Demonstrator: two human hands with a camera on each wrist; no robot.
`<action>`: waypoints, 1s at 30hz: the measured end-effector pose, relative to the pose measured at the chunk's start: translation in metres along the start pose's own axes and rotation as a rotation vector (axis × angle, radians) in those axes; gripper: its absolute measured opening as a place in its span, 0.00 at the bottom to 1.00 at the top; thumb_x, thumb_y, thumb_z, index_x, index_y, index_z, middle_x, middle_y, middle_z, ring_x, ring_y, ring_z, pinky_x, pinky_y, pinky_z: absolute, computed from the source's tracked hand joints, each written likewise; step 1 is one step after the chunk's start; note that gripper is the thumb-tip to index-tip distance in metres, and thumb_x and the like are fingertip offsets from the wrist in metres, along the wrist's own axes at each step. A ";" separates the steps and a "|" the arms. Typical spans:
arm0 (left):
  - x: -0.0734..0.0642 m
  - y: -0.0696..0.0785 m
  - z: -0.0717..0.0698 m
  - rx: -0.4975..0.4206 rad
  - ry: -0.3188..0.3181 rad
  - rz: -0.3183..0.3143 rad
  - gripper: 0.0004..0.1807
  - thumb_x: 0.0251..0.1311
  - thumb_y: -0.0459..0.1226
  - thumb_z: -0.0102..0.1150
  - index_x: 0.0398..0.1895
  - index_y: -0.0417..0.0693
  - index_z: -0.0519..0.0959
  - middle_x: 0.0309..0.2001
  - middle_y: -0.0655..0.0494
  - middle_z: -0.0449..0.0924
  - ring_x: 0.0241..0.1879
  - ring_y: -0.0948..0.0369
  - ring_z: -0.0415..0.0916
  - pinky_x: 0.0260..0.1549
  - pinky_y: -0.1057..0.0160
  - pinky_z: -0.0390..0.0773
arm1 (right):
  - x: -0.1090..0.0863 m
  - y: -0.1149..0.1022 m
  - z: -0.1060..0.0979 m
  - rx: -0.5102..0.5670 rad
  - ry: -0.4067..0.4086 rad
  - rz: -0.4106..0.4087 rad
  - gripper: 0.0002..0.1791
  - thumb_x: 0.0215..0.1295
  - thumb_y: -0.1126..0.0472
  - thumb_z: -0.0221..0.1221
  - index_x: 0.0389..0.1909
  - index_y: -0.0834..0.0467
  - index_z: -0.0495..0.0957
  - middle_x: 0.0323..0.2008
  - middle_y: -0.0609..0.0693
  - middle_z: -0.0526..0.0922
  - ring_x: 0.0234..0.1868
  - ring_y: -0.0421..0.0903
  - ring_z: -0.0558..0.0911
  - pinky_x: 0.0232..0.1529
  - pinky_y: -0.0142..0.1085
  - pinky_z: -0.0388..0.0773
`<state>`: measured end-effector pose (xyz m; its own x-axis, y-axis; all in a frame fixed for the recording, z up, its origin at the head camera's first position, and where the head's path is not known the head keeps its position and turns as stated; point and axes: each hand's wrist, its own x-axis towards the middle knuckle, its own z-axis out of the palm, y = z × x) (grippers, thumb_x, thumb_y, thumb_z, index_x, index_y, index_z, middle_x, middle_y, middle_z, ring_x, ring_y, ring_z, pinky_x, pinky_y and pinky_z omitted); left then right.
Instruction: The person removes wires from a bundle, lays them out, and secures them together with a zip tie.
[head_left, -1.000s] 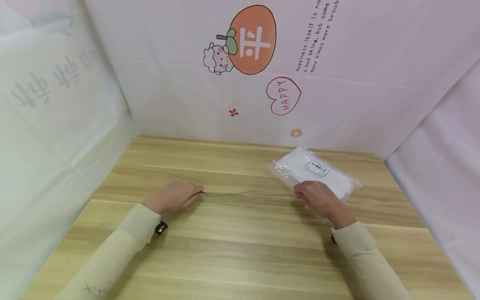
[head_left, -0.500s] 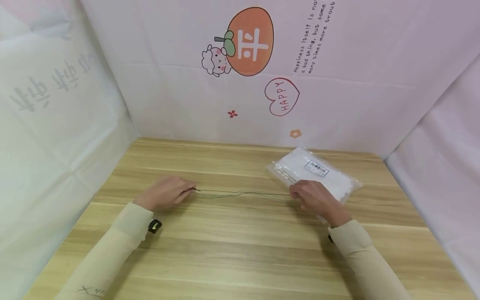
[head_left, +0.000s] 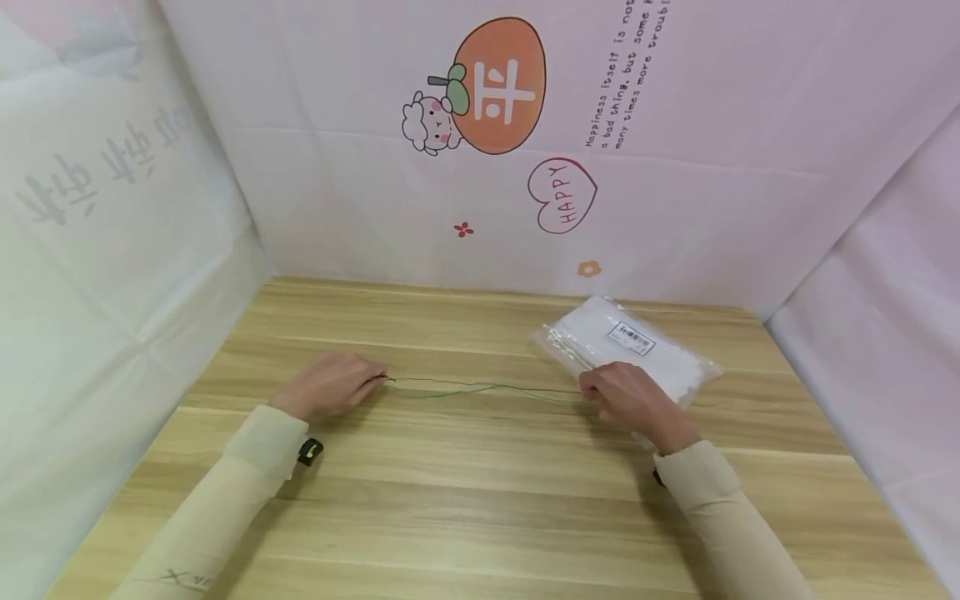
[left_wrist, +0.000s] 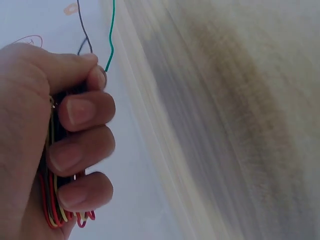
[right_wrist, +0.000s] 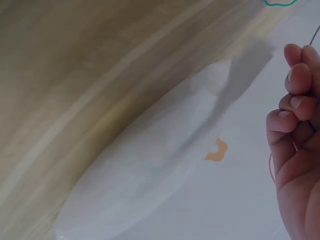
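My left hand (head_left: pixel 330 387) grips a folded bundle of thin wires (left_wrist: pixel 51 207), red, yellow and dark, with fingers curled round it and thumb against the index fingertip. A dark wire (left_wrist: pixel 83 22) and a green wire (left_wrist: pixel 111 40) come out above those fingertips. In the head view they stretch across low over the table, the dark one nearly straight and the green one sagging in a slack curve. My right hand (head_left: pixel 633 400) pinches the other end of the dark wire between thumb and index finger, in front of a clear plastic packet (head_left: pixel 600 329). The rest of its fingers are curled in.
The packet, white inside with a barcode label (head_left: pixel 631 337), lies at the back right of the wooden table (head_left: pixel 465 508). White printed cloth (head_left: pixel 360 192) walls the table at the back and on both sides.
My left hand has moved a little to the left, widening the gap between the hands. The dark wire is drawn out longer between them. The right hand has barely moved.
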<state>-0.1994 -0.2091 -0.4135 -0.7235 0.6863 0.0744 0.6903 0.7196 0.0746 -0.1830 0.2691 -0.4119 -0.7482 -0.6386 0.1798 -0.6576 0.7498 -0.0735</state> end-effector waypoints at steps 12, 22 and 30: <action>0.002 0.007 -0.004 -0.022 -0.076 -0.107 0.10 0.79 0.41 0.51 0.35 0.53 0.78 0.24 0.62 0.74 0.25 0.65 0.69 0.28 0.59 0.73 | 0.007 -0.008 0.000 0.044 -0.091 0.024 0.17 0.66 0.73 0.63 0.22 0.51 0.75 0.19 0.39 0.69 0.23 0.37 0.65 0.28 0.32 0.67; 0.002 0.009 -0.008 -0.056 -0.047 -0.122 0.10 0.79 0.39 0.52 0.36 0.51 0.78 0.23 0.61 0.73 0.24 0.65 0.68 0.28 0.59 0.74 | 0.006 -0.004 0.000 0.088 -0.072 0.019 0.16 0.69 0.65 0.66 0.22 0.50 0.75 0.17 0.38 0.68 0.20 0.34 0.64 0.25 0.30 0.66; 0.009 0.020 -0.014 -0.063 -0.035 -0.101 0.12 0.80 0.40 0.50 0.32 0.54 0.75 0.21 0.64 0.68 0.22 0.66 0.66 0.28 0.62 0.70 | 0.009 -0.003 -0.003 0.094 -0.031 0.015 0.16 0.70 0.63 0.66 0.23 0.51 0.75 0.18 0.37 0.68 0.21 0.33 0.65 0.26 0.29 0.66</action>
<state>-0.1925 -0.1898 -0.3978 -0.7881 0.6149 0.0282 0.6120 0.7779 0.1428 -0.1875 0.2610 -0.4068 -0.7597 -0.6333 0.1478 -0.6503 0.7410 -0.1677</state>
